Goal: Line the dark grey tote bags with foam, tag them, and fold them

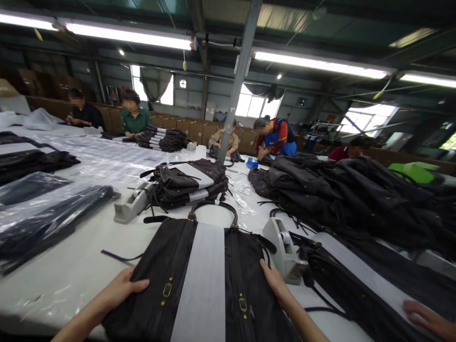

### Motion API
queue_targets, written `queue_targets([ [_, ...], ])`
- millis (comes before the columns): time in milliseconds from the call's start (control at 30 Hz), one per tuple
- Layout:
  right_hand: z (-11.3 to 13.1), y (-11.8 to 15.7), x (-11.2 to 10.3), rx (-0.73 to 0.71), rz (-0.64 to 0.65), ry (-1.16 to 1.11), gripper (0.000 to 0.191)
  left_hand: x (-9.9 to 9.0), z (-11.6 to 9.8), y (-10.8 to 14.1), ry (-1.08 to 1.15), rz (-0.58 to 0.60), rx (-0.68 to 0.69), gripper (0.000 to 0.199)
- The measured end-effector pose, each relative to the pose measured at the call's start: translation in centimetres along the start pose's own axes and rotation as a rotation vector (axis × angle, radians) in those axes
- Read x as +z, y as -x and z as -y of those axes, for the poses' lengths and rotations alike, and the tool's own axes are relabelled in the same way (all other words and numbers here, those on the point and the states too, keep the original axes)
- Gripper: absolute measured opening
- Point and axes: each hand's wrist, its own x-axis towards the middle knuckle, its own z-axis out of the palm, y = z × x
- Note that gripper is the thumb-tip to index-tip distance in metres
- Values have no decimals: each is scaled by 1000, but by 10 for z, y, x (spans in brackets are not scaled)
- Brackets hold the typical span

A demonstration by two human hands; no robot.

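A dark handbag [167, 266] lies flat on the white table in front of me, with a white paper band [203, 285] running down its middle. Two brass buckles show on its straps, and its looped handle points away from me. My left hand [123, 287] grips the bag's left edge, thumb on top and fingers out of sight beneath. At the opposite edge, my right hand [272, 278] holds the bag's side, its fingers partly hidden. Just beyond that hand stands a grey tape dispenser [285, 256].
Banded bags [192, 183] are stacked ahead beside another tape dispenser [131, 204]. Plastic-wrapped bags [53, 209] lie left; a heap of dark bags [320, 190] rises right. Another person's hand [429, 320] touches a banded bag at lower right. A metal post [237, 85] stands ahead, with several people beyond.
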Motion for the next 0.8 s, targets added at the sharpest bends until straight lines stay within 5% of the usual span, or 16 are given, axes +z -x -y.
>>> queue_targets([
  [200,11,3,-6,77,3,374,44,-12,36,-16,4,28,-70,50],
  [333,48,1,-19,-233,-86,678,32,-12,30,-15,-17,45,-85,44],
  [400,64,-9,-21,-291,-105,593,37,-11,29,-13,-25,28,-74,42],
  [533,66,-42,-17,36,-8,216,36,-10,30,-11,4,15,-77,41],
  [633,51,-57,-16,114,72,50,33,-10,30,-11,23,-3,-130,45],
  [800,24,-37,-32,152,-13,-269,54,-7,32,-9,53,-57,-231,52],
])
